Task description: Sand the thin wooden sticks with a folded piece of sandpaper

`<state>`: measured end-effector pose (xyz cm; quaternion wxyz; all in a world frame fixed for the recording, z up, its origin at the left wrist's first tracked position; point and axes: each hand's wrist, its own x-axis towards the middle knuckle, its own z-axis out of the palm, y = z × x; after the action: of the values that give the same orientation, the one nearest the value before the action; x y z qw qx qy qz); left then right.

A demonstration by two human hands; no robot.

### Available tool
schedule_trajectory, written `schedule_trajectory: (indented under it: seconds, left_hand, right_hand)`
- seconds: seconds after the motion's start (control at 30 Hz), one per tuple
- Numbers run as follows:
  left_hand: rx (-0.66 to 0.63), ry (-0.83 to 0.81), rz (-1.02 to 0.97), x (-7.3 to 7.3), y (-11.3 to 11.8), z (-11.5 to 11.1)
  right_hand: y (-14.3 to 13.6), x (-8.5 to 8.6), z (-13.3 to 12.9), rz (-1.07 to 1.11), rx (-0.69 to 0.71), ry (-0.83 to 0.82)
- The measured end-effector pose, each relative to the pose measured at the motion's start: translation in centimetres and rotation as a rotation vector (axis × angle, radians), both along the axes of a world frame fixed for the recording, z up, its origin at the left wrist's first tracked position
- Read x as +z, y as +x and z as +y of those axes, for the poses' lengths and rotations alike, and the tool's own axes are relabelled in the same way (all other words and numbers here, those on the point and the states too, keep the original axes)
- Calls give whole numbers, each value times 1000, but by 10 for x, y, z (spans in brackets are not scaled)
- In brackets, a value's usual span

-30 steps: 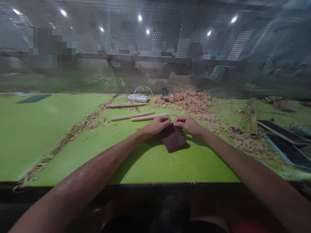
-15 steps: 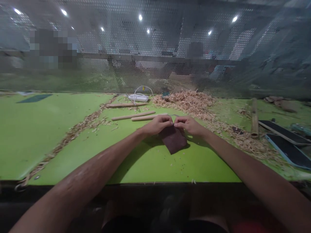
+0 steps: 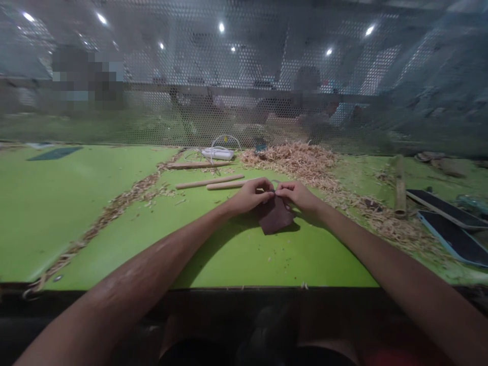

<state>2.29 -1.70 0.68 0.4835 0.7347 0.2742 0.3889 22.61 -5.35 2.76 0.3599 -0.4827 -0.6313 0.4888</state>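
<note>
Left hand (image 3: 249, 195), right hand (image 3: 298, 196) pinch one brown sheet (image 3: 276, 217), bottom corner shifted forward; two smooth sticks (image 3: 209, 182) beyond-left of sheet, two phones (image 3: 453, 236) right.

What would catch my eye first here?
Probably the bright green tabletop, where both bare hands, left and right, pinch a dark maroon sheet at the middle. Behind them, a heap of curly, pale wood shavings lies along the perforated screen.
</note>
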Motion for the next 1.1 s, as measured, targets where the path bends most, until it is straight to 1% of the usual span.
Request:
schedule_trajectory:
  seconds: [0.07,0.2,0.37,0.43,0.53,0.63,0.73,0.93,1.1]
  left_hand:
    - [22,-6,-21,0,0,1]
    - [89,6,-11,0,0,3]
    - [133,76,47,1,-2,3]
    - [141,66,43,0,-2,4]
    - [156,4,15,-2,-1,5]
    - [175,-34,-39,-2,1,5]
    - [204,-33,-90,-1,1,4]
    - [165,-17,-171,-1,-4,5]
    - [128,5,-104,-3,-3,7]
  right_hand:
    - [0,0,0,21,-2,-13]
    - [1,1,1,45,5,83]
    - [1,-2,4,-11,9,143]
    - [1,-2,6,-22,34,159]
    - [2,-2,9,-18,45,193]
    - [3,-1,12,-28,5,214]
    - [4,-2,15,-38,-51,210]
    - [4,-2,15,-27,-62,230]
    - [5,-4,17,-32,-67,256]
